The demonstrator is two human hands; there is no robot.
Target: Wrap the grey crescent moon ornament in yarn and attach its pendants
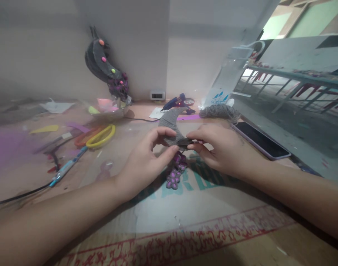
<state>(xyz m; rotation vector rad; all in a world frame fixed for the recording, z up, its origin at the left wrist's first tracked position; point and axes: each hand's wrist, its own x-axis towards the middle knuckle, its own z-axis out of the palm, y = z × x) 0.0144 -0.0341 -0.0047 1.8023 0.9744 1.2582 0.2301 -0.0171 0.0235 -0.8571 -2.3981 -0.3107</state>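
Note:
Between my two hands is a grey, yarn-wrapped crescent (170, 122), its pointed tip up. My left hand (151, 159) pinches its lower left side between thumb and fingers. With thumb and fingertips, my right hand (213, 147) grips the dark lower right end of the same crescent. A cluster of purple and grey flowers (176, 173) hangs below it, over the printed sheet. Part of the crescent's lower edge is hidden by my fingers.
Behind the hands lie a blue glue gun (177, 103), grey yarn (220, 112) and a small display (157, 95). A phone (262, 139) is at right. Yellow-handled scissors (101, 136), a blue pen-like tool with a cord (67, 166) and a bowl (110, 113) are at left. A decorated dark crescent (102, 61) stands behind.

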